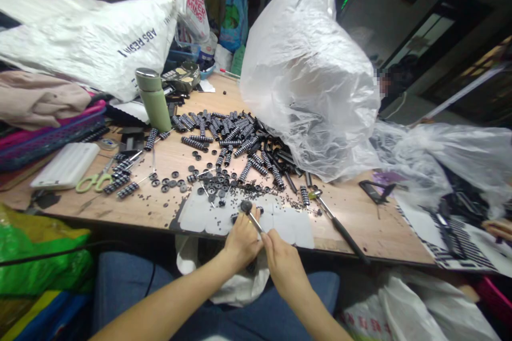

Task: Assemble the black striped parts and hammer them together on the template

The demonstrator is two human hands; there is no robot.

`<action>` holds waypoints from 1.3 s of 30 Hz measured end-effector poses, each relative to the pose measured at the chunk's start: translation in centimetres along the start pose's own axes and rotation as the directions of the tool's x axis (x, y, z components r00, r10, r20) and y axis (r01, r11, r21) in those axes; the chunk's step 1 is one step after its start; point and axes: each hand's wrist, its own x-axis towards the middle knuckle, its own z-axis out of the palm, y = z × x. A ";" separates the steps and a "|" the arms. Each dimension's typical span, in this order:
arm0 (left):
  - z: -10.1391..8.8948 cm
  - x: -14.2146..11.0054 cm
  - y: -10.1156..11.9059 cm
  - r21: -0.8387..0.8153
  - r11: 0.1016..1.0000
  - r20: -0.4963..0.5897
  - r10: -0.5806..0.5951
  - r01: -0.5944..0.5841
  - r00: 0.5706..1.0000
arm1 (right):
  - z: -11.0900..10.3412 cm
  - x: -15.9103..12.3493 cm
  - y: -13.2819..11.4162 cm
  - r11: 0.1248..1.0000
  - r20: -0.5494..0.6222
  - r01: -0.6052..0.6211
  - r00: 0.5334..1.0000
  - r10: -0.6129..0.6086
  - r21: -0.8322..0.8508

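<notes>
My left hand (242, 238) is closed over the edge of a white pad (294, 221) at the front of the table. Its fingers hold down a dark ribbed cylinder, mostly hidden beneath them. In my right hand (283, 260), between thumb and fingers, is a thin metal rod (256, 222) with a round black end (246, 206), slanting over the left hand. Small black discs (216, 184) and tiny black bits lie just beyond the pad. Behind them is a heap of black-and-white ribbed cylinders (236, 130).
A black-handled tool with a metal shaft (336, 224) lies to the right. Left are green-handled scissors (96, 181), a white case (66, 165) and a green flask (154, 101). A large clear plastic bag (312, 74) stands behind the heap. The table's front edge is close to my lap.
</notes>
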 end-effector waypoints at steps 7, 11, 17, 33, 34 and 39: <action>-4.2 -1.7 -0.4 -0.004 1.000 0.150 -0.011 0.011 0.989 | -1.9 1.5 4.2 0.987 -0.104 -0.152 0.984 0.146 -0.048; -5.5 -5.3 -1.6 -0.007 1.000 0.153 -0.021 0.022 0.988 | -0.3 2.9 7.7 0.952 -0.077 -0.239 0.971 0.228 -0.192; -7.9 5.0 -9.8 0.023 0.897 -0.089 -0.439 0.442 0.894 | 0.9 5.3 8.9 0.919 -0.212 -0.268 0.954 0.212 -0.290; -4.1 10.1 -17.4 0.001 0.743 -0.006 -0.670 0.670 0.743 | 2.7 10.7 6.8 0.990 -0.411 0.141 0.902 -0.130 -0.004; -4.1 10.1 -17.6 -0.021 0.750 -0.018 -0.662 0.662 0.749 | 2.9 10.7 6.5 0.988 -0.408 0.151 0.904 -0.131 0.017; -5.0 9.0 -17.1 -0.155 0.792 -0.138 -0.609 0.590 0.781 | 3.4 11.2 6.2 0.974 -0.394 0.185 0.911 -0.122 0.127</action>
